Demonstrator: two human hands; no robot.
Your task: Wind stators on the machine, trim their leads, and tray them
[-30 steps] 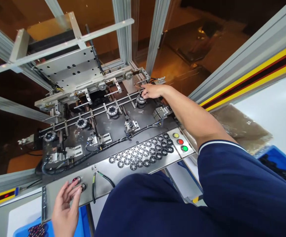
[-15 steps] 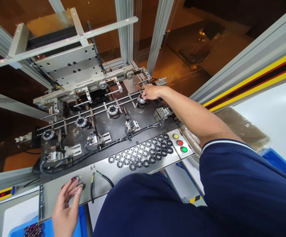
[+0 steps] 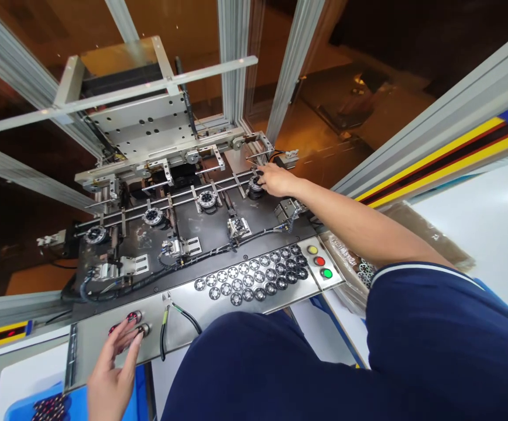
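Note:
My right hand [image 3: 275, 179] reaches to the rightmost round fixture [image 3: 255, 188] on the machine. Its fingers are bent and pressed together at the top of that fixture; what they pinch is hidden. My left hand [image 3: 114, 365] is over the left end of the metal ledge [image 3: 89, 339], fingers stretched and thumb apart. Beside its fingertips are small round parts [image 3: 134, 316], some with red on them, partly covered by the fingers. Other round fixtures, each with a black-and-silver disc, line the machine: one in the middle [image 3: 207, 200], one further left [image 3: 153, 216] and a leftmost one [image 3: 95, 235].
Wire cutters [image 3: 165, 333] lie on the ledge near my left hand. Several rows of black-and-silver discs [image 3: 247, 280] cover its middle. Yellow, red and green [image 3: 326, 273] buttons sit at its right end. A blue bin [image 3: 76, 403] holds parts below left. A plastic bag [image 3: 346, 263] lies right.
The camera view has shifted slightly, so the machine sits lower in the picture. My right hand stays at the rightmost fixture. My left hand remains by the small round parts.

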